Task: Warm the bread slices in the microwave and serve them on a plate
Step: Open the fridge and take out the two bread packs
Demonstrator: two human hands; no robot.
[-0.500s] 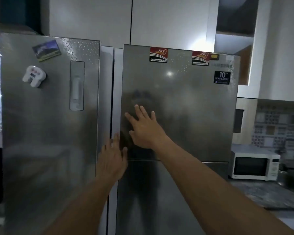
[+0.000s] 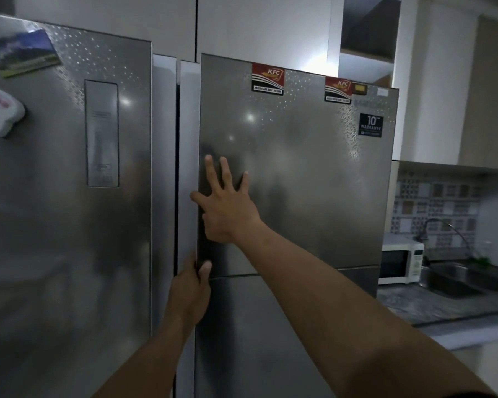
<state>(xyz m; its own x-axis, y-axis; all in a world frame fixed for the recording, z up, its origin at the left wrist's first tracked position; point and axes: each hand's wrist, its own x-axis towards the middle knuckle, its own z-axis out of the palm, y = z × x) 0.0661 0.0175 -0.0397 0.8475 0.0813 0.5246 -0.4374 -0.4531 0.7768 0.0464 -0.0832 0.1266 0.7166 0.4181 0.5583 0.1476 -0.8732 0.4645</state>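
A steel fridge fills the view. Its right upper door [image 2: 299,168] carries red stickers near the top. My right hand [image 2: 227,208] lies flat on this door with the fingers spread. My left hand [image 2: 190,285] grips the door's left edge near its lower corner, fingers hooked behind the edge and thumb on the front. A white microwave [image 2: 400,264] stands on the counter to the right of the fridge, its door closed. No bread or plate is in view.
The fridge's left door [image 2: 69,196] has a recessed panel and magnets. To the right lie a dark counter [image 2: 431,305], a sink [image 2: 457,277] with a tap, a tiled wall and upper cabinets.
The view has moved closer to the fridge. My left hand went from resting near the gap between the doors to gripping the right door's edge. My right hand stays flat on the door.
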